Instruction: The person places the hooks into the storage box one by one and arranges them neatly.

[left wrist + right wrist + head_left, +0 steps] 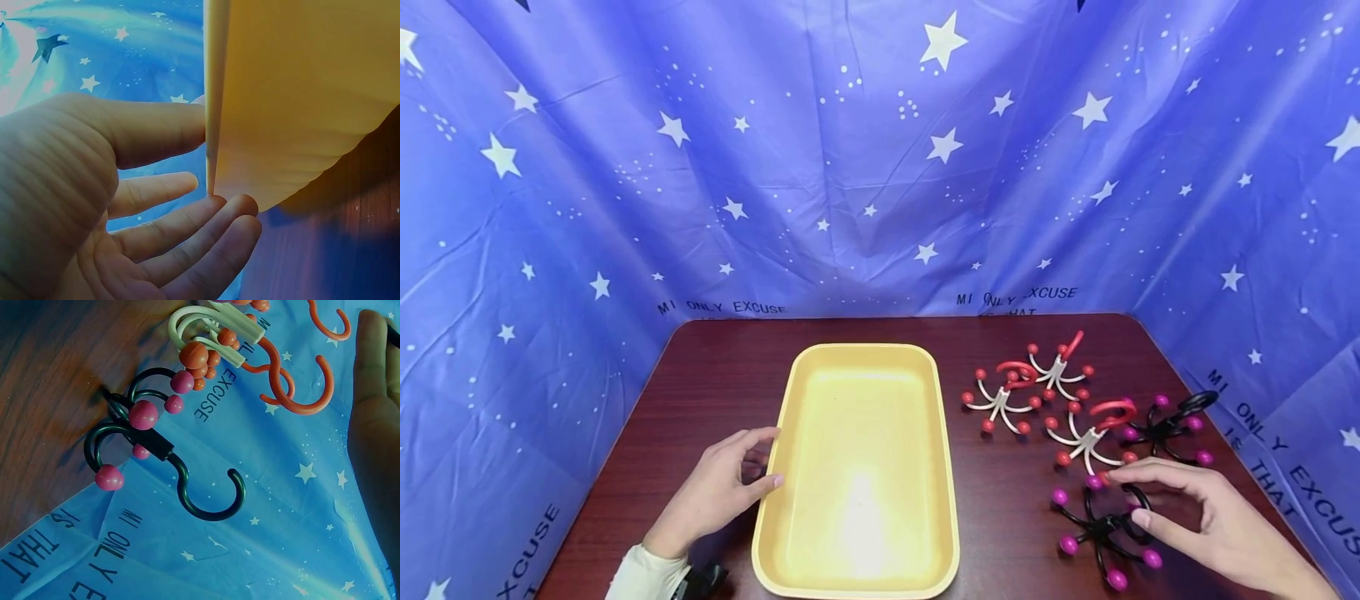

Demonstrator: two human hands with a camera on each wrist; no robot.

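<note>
My left hand (715,479) is at the left rim of a yellow tray (951,500), its thumb and fingertips touching the edge. In the left wrist view the extended fingers (212,250) lie against the tray's outer wall. On the right, my right hand (1217,517) reaches over a black multi-arm hook hanger (1105,527) with magenta ball tips. Its thumb and forefinger stand apart on either side of the curved hook; contact is unclear. A second black hanger (1161,429) lies behind this hand. In the right wrist view the right hand (378,425) shows only partly.
Three white hangers with red balls and red hooks lie right of the tray: one nearer it (1000,402), one at the back (1057,372), one in front (1088,440). Blue star-printed cloth (850,167) surrounds the dark red table (700,375).
</note>
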